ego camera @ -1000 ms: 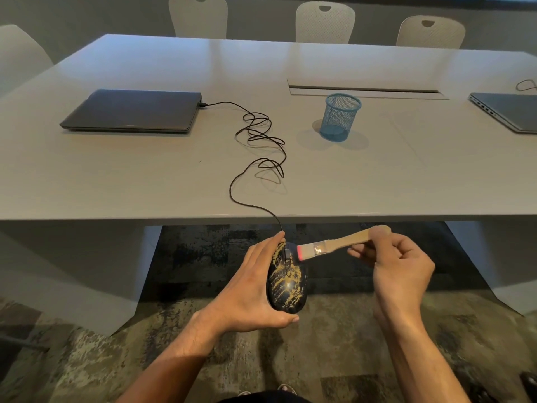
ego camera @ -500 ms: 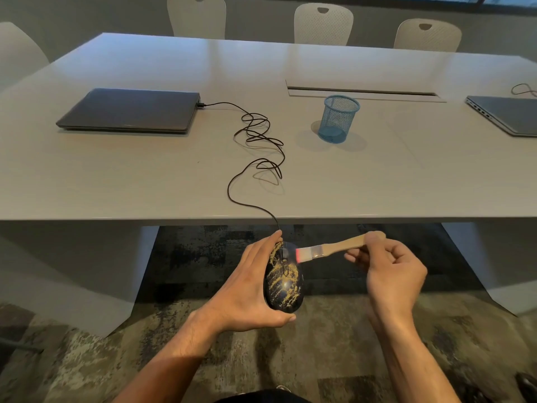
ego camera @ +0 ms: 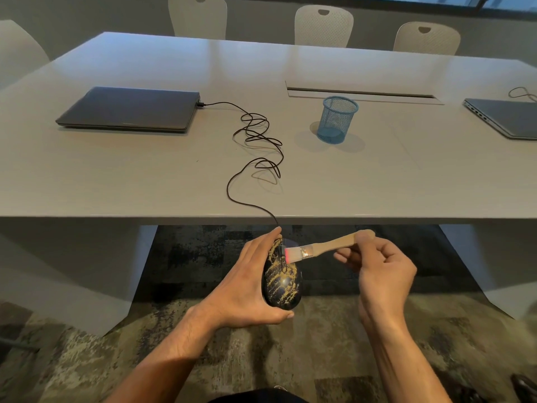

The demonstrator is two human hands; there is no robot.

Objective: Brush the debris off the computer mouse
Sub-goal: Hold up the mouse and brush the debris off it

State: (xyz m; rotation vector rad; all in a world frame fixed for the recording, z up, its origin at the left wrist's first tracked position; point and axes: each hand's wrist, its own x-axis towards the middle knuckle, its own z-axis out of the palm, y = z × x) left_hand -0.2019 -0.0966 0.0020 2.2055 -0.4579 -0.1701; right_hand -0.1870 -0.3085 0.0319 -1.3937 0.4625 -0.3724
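Note:
A black computer mouse (ego camera: 283, 286) streaked with yellowish debris is held below the table's front edge, over the carpet. My left hand (ego camera: 244, 289) cups it from the left and underneath. My right hand (ego camera: 383, 274) pinches the wooden handle of a small brush (ego camera: 322, 248). The brush's pink-tipped bristles touch the mouse's front end near the scroll wheel. The mouse's black cable (ego camera: 255, 158) runs up over the table edge in loops to a closed laptop (ego camera: 130, 109).
The grey table (ego camera: 145, 181) carries a blue mesh cup (ego camera: 337, 119), a cable slot behind it, and a second laptop (ego camera: 505, 117) at the right edge. White chairs (ego camera: 324, 24) line the far side. Table legs stand at both sides of my arms.
The brush tip has moved left, from the mouse's right edge onto its front top. Both hands and the mouse have hardly shifted.

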